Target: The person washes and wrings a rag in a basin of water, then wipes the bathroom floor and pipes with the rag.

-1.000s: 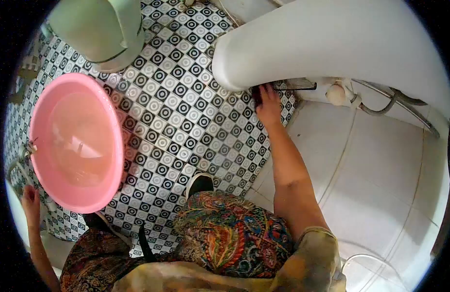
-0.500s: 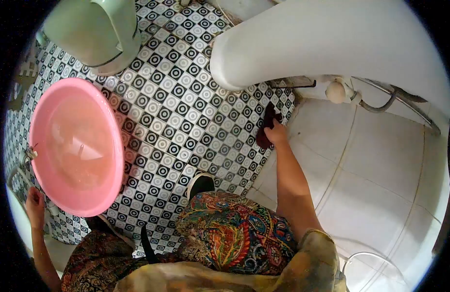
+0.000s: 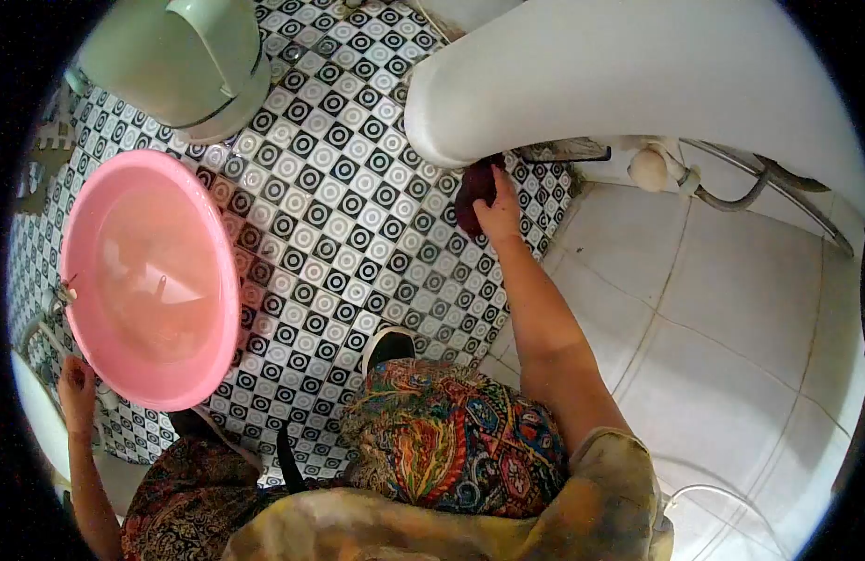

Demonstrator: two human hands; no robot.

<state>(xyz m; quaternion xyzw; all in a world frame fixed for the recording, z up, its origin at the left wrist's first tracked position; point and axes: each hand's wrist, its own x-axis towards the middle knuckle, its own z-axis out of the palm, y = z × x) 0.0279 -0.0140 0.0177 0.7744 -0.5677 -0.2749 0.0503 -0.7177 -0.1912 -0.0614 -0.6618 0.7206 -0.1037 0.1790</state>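
Multicoloured paisley fabric is covering the person's knees nearest the camera, the trousers (image 3: 460,430) showing below the hem of a yellow-brown top (image 3: 386,528). At the left, the left hand (image 3: 77,388) is hovering just beside the lower rim of a pink basin (image 3: 223,290), its fingers curling loosely inward; whether it is holding or touching anything, I cannot tell. One dark shoe (image 3: 387,349) is resting on the black-and-white patterned floor (image 3: 329,215) beyond the knee. Cloudy water (image 3: 157,262) is lying in the basin. Farther out, the right hand (image 3: 500,206) is bearing down on a dark maroon cloth (image 3: 472,198), thumb lying across its near part and fingers bending over its right edge, partly out of sight. Bunched up, the cloth is lying on the floor with its long axis running away from the person and slightly rightward; its far end is pointing toward the underside of a white curved fixture (image 3: 582,84). Beyond the basin, a pale green bucket (image 3: 161,65) is standing at upper left.
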